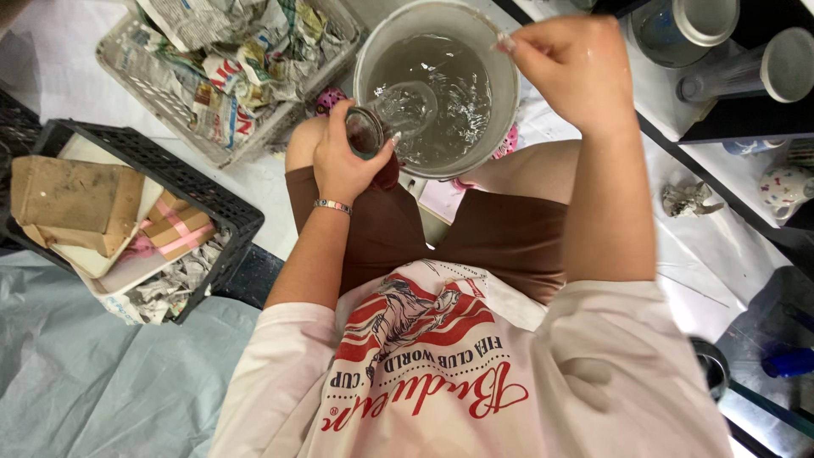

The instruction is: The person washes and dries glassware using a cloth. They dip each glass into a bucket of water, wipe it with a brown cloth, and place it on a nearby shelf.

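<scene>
A: What are the hands doing?
B: The left hand (343, 161) grips a clear glass (398, 114), dipped in a water-filled white bucket (373, 51) between the knees. The right hand (568, 72) is clenched at the bucket's far rim.
A: And around?
B: White-covered floor; newspaper basket (119, 64) far left, black crate (229, 212) left, shelves (729, 127) right.

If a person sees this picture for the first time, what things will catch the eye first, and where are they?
At top centre, a white bucket of cloudy water stands between the person's knees. The left hand tilts a clear glass over the water, and the right hand is raised above the rim. At top left, a basket holds crumpled newspaper.
</scene>
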